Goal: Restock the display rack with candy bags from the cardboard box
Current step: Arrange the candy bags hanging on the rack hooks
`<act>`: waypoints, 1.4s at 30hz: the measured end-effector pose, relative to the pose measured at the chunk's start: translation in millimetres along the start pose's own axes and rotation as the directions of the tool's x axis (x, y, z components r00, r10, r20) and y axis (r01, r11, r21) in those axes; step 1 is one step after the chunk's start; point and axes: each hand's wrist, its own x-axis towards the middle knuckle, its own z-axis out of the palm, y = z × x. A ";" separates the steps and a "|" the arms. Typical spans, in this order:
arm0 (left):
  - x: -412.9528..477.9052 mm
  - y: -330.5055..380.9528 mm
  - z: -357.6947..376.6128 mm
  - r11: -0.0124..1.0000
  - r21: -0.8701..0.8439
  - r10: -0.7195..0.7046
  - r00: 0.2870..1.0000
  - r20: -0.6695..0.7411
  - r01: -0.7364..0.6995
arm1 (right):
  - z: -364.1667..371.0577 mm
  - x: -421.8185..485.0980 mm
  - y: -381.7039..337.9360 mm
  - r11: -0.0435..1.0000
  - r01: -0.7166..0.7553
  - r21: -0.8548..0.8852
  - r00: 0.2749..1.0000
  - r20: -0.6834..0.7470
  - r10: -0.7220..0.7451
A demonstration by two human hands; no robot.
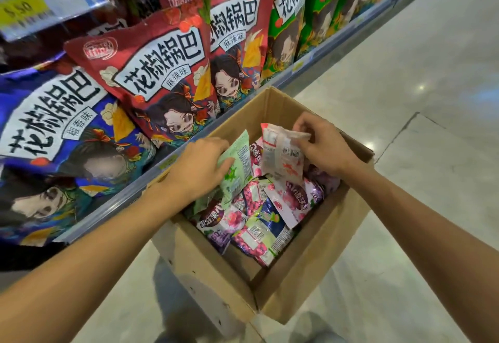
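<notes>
An open cardboard box (294, 286) stands on the floor against the rack, holding several candy bags (259, 224) in pink, purple and green. My left hand (197, 170) is inside the box at its left side and grips a green candy bag (237, 164) held upright. My right hand (324, 145) is at the far right of the box and pinches the top of a pink and white candy bag (280, 153), lifted above the pile.
The display rack's bottom shelf edge (113, 205) runs diagonally behind the box. Large snack bags fill it: blue (54, 137), red (151, 80) and green (297, 13). A yellow price tag (21, 9) sits on the shelf above. Pale tiled floor (418, 78) spreads to the right.
</notes>
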 end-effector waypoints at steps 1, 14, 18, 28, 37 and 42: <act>-2.2 0.6 0.0 0.998 0.006 0.066 0.997 -0.040 -0.065 | -1.8 -0.5 -1.6 0.999 0.036 0.012 0.999 0.015 -0.036; -13.8 1.7 20.0 0.931 -0.270 -0.204 0.964 0.171 0.245 | 9.8 -11.9 17.8 0.887 -0.112 -0.448 0.874 0.380 0.302; -14.0 -4.9 17.2 0.803 -0.434 -0.339 0.912 0.230 0.408 | 15.3 -12.6 21.1 0.861 -0.126 -0.493 0.821 0.436 0.369; -22.6 9.1 16.3 0.995 0.036 0.082 0.970 0.227 -0.092 | -5.5 -18.1 8.2 0.885 -0.020 -0.465 0.983 0.154 0.103; -17.0 15.6 42.3 0.963 0.242 -0.068 0.762 0.644 -0.119 | 12.6 -17.1 9.3 0.776 -0.094 -0.624 0.620 0.573 0.536; -10.4 20.0 56.0 0.917 0.353 -0.107 0.737 0.668 -0.187 | 29.6 -9.4 24.7 0.699 -0.223 -0.680 0.606 0.465 0.646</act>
